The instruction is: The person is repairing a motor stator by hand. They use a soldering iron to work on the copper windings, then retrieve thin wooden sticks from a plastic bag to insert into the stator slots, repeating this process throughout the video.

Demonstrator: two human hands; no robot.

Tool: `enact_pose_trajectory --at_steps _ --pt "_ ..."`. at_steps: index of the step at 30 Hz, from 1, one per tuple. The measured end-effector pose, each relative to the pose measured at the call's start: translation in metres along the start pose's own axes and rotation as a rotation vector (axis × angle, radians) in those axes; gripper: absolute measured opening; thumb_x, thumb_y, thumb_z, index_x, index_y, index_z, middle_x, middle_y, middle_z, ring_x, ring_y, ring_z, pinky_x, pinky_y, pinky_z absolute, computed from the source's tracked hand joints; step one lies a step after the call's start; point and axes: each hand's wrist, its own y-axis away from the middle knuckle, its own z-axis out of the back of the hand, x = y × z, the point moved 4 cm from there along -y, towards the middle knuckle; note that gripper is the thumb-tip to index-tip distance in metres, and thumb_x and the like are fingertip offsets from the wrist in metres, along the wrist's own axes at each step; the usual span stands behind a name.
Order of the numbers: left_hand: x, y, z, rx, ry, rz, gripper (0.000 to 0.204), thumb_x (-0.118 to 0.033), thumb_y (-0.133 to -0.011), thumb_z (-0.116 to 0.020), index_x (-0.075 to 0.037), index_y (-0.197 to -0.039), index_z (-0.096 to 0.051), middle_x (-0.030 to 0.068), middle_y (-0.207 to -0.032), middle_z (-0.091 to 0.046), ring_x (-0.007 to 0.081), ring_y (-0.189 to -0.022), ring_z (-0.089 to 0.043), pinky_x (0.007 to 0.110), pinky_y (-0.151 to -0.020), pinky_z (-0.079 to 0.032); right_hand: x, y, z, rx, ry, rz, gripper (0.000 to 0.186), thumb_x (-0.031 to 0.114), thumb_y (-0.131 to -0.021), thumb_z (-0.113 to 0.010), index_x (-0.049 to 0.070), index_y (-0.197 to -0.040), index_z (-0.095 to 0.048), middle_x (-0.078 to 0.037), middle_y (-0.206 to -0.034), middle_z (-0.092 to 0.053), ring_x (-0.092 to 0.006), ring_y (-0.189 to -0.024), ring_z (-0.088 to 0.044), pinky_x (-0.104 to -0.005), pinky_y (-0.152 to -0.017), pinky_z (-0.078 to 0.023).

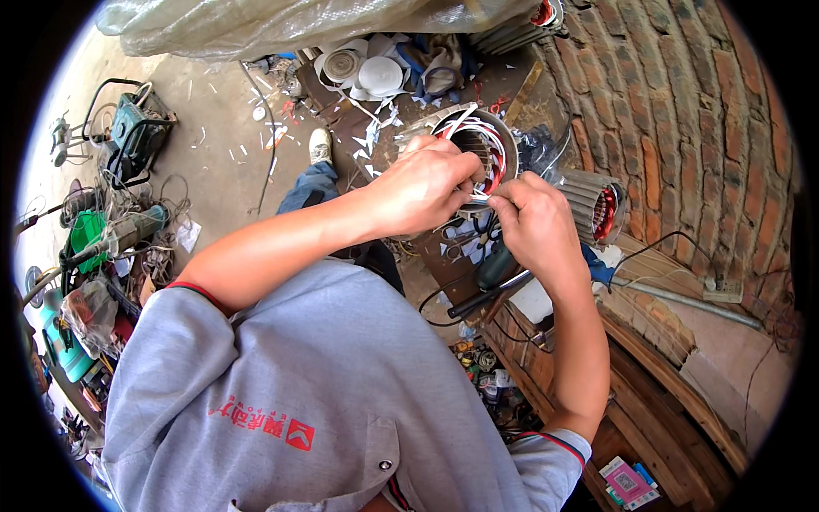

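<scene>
A motor stator (509, 141) stands at the bench in front of me, its round metal shell open toward me. Red and white winding leads (486, 132) loop around the inside of its rim. My left hand (431, 183) reaches over the near left rim, fingers curled at the opening; what they grip is hidden. At the near right rim, my right hand (539, 226) pinches thumb and finger together at the end of a white strand (480, 197). The two hands are close together, a small gap apart.
Another stator (589, 200) with red windings lies to the right, beside a brick wall (682, 111). White tape rolls (380, 77) and paper scraps are beyond the bench. A green-handled tool (495, 269) and scissors (456, 247) lie close below my hands. Wooden planks (657, 418) run lower right.
</scene>
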Motion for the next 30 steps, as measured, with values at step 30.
enact_pose_trajectory --at_steps 30 --pt "-0.002 0.005 -0.011 -0.090 0.032 0.068 0.020 -0.004 -0.083 -0.071 -0.009 -0.102 -0.068 0.0035 -0.084 -0.066 0.0242 -0.089 -0.063 0.040 -0.093 -0.039 -0.021 -0.028 0.002 0.246 -0.146 0.128 0.011 0.009 -0.083 -0.073 0.000 -0.088 -0.071 -0.016 -0.085 -0.067 -0.0364 -0.086 -0.064 -0.0439 -0.079 -0.051"
